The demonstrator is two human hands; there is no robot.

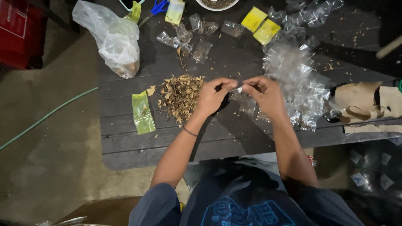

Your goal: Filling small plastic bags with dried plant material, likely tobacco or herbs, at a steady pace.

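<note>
My left hand [213,95] and my right hand [264,94] meet over the dark wooden table [167,146], both pinching a small clear plastic pouch [237,88] between the fingertips. Just left of my left hand lies a heap of dry brown bark chips [181,94]. To the right of my right hand spreads a pile of empty clear pouches [293,79]. A few more clear pouches [248,109] lie under my hands.
A yellow-green packet [143,113] lies left of the chips. At the back are a big crumpled plastic bag [113,37], blue scissors [157,8], filled small pouches [188,35], yellow packets [260,25] and a bowl [217,4]. A green hose [46,117] crosses the floor.
</note>
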